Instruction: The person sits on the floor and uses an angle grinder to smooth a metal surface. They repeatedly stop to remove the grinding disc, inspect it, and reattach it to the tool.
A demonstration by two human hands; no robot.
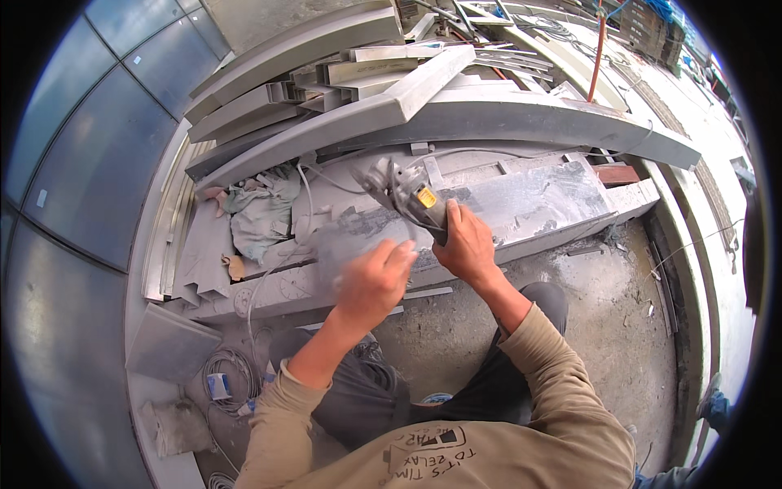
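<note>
My right hand (468, 248) grips the rear of the dark body of an angle grinder (428, 208), which has a yellow label. The grinder's metal head points up and to the left, blurred. My left hand (375, 281) is beside the grinder's lower left, smeared by motion. Its fingers look curled together; whether anything is between them is hidden by the blur. Below both hands lies a long, dusty grey metal panel (538, 204) with scuffed patches, resting across a low pale support.
Long metal profiles (326, 130) are piled behind the panel. A crumpled cloth (265, 216) and a pale cable (257, 301) lie to the left, with a coiled cable (232, 379) below. Dark glazed panels (98, 155) line the left side. Another person's foot (710, 399) shows at right.
</note>
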